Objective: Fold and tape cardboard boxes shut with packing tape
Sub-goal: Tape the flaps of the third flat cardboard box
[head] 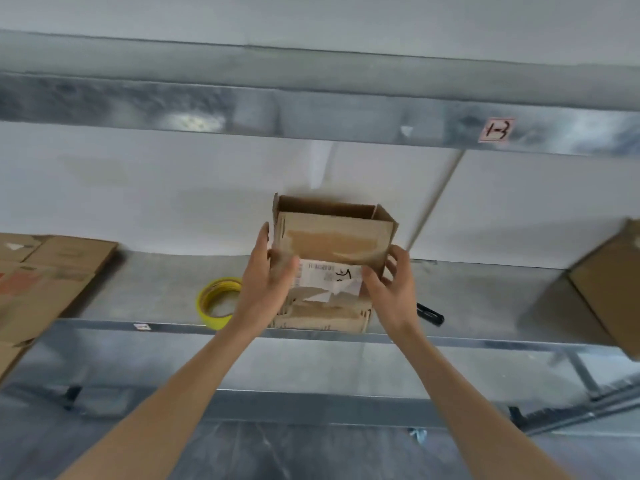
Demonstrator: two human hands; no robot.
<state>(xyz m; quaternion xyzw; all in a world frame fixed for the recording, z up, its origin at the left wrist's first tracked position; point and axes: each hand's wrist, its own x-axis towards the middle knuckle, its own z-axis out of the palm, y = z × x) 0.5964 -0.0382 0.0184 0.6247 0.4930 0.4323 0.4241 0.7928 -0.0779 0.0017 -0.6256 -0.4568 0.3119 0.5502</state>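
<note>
The box [332, 237] is at the front edge of a metal shelf [485, 299], straight ahead of the person, its top flaps standing open and a torn white label [325, 275] across its near face. Both arms reach up to it. The left grip [268, 275] clasps the box's left side, fingers running up the side wall and thumb laid on the near face. The right grip [391, 285] holds the right corner, fingers curled round the edge and thumb pressing by the label. The picture is smeared, so I cannot tell whether the box sits on the shelf or is held just off it. A yellow roll of tape [218, 303] lies on the shelf just left of the left wrist, and a black tool [431, 313] lies just right of the right wrist. Flattened cardboard [45, 282] hangs over the shelf's left end, a second box [606, 292] leans at the far right, and a tag [496, 130] marked 1-3 is stuck on the beam [311, 112] above.
</note>
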